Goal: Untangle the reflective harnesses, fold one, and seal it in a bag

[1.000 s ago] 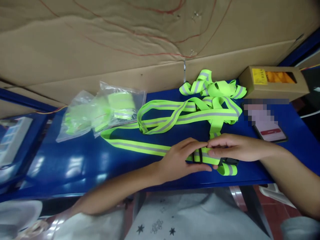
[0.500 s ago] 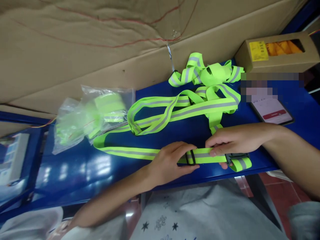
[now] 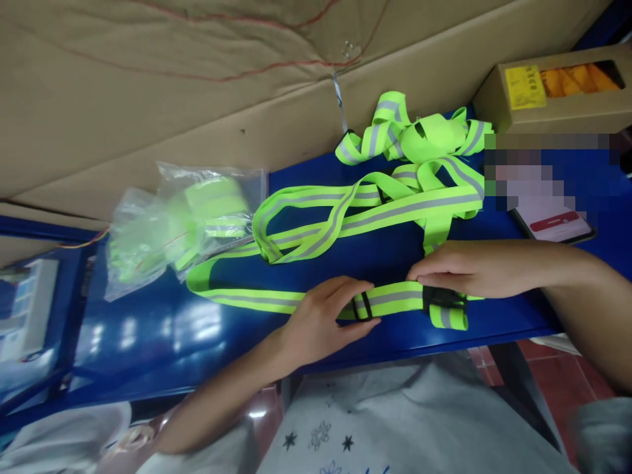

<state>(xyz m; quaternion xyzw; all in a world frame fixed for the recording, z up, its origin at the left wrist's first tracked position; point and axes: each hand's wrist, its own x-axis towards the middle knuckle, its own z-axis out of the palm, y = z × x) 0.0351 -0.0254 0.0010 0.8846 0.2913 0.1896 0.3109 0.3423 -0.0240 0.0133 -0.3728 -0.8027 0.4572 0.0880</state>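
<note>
A neon-green reflective strap harness with grey stripes lies spread on the blue table. My left hand pinches the front strap at a small black slider. My right hand holds the same strap further right, fingers over a black buckle. A short strap end folds back under the buckle near the table's front edge. The strap runs taut between my two hands.
Clear plastic bags with folded green straps lie at the left. A bundle of more green straps sits at the back by the cardboard wall. A brown box with orange contents and a phone lie at the right.
My hands have moved apart along the strap: the left slid the black slider leftward, the right stayed by the buckle. The loose strap end past the buckle looks shorter. The view shifted slightly.
</note>
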